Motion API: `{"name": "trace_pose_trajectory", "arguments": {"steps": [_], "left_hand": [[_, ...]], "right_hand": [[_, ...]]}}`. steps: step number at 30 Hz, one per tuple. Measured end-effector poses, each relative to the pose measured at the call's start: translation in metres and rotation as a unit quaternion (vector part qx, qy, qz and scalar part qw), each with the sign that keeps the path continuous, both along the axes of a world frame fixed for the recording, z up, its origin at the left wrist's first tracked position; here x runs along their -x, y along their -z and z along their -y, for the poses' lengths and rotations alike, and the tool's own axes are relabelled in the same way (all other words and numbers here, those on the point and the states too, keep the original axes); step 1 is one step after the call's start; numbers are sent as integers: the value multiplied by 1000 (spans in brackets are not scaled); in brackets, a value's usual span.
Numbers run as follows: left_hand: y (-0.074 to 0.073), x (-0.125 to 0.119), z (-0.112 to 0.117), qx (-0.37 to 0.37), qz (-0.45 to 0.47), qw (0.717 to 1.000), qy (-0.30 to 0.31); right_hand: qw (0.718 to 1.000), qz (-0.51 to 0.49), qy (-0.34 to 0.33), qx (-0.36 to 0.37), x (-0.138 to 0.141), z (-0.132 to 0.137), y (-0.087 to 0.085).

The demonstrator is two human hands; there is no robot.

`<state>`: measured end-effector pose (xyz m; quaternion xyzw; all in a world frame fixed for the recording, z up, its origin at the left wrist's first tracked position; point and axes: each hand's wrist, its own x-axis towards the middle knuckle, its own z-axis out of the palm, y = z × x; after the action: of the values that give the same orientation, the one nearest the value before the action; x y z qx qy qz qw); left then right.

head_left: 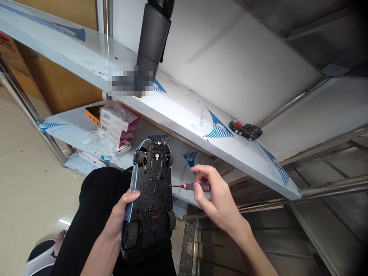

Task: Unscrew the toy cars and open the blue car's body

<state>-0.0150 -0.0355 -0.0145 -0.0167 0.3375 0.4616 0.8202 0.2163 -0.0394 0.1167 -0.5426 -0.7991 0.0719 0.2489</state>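
A blue toy car (152,195) is turned so that its black underside with wheels and a small red switch faces me. My left hand (122,212) grips its left side, the thumb lying on the underside's edge. Between the fingers of my right hand (214,195) is a screwdriver (198,186) with a translucent purplish handle and a red collar. Its thin shaft points left, and the tip meets the right edge of the car's underside. The index finger of that hand is stretched out above the handle.
A small green toy truck (245,130) stands on the upper metal shelf (184,115). On the lower shelf lie plastic-wrapped boxes (116,126) beside an orange box (92,114). A dark grey cylindrical object (152,38) rises from the upper shelf, its base blurred. My legs are under the car.
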Motion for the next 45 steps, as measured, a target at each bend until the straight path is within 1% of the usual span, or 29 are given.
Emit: {"name": "trace_pose_trajectory", "arguments": {"steps": [3,5,7,9,11,14,17,21,25,28,31,33,35,38,40,42,45], "left_hand": [[3,1,0,-34,-1,999,4],[5,1,0,-33,-5,999,6],[5,1,-1,-34,-3,999,11],[5,1,-1,-39,-4,999,9],[4,0,-1,-43,-11,999,5],[3,0,-1,-49,-15,999,9],[3,0,0,-55,-12,998,-1],[9,1,-1,-52,0,999,-10],[15,1,-2,-55,7,998,-4],[15,0,-2,-53,5,999,-3],[12,0,-3,-50,3,999,-9],[12,0,-3,-48,2,999,-13],[14,0,-2,-46,-2,999,-9],[18,1,-2,-46,-11,999,0],[20,1,-2,-46,-14,999,3],[19,2,-2,-45,-14,999,2],[17,3,-3,-51,-8,999,3]], "right_hand": [[999,-19,24,19,1,-1,1],[999,-29,14,34,2,-1,1],[999,-11,8,30,2,-2,0],[999,15,28,20,2,-2,-1],[999,20,40,30,2,-3,-1],[999,17,21,42,2,-4,0],[998,11,34,48,1,-4,2],[999,5,15,48,0,-5,3],[998,4,31,54,2,-6,4],[999,6,3,54,3,-5,3],[998,18,17,61,3,-5,2],[998,19,14,60,3,-5,1],[998,20,4,57,3,-5,1],[997,7,21,77,4,-4,1],[997,-1,17,76,4,-3,1],[998,1,5,66,4,-3,2],[997,-3,13,77,3,-3,2]]}}
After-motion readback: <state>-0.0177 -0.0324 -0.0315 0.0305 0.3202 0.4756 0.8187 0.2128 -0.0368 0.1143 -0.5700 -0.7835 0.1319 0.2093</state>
